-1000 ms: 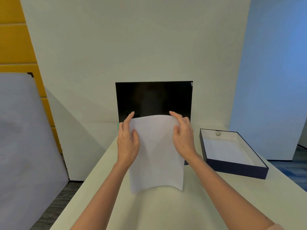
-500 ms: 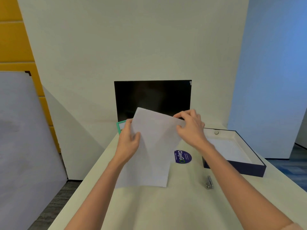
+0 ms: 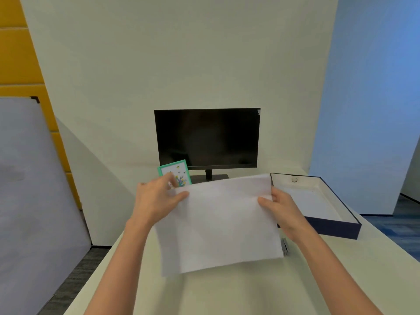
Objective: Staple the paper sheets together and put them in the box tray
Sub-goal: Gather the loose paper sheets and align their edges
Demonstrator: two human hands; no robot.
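You are holding sheets point(image 3: 218, 223) above table point(image 3: 227, 292), left hand point(image 3: 156, 201) pinching left edge, right hand point(image 3: 281, 208) pinching right edge. Paper looking light, floppy; keep holding edges. Stapler point(image 3: 285, 246) lying just beside, tray point(image 3: 336, 226) waiting near right.

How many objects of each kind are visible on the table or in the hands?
Monitor: 1
Framed picture: 1
Box tray: 1
Stapler: 1
Paper stack, sheets not countable: 1
Total: 5
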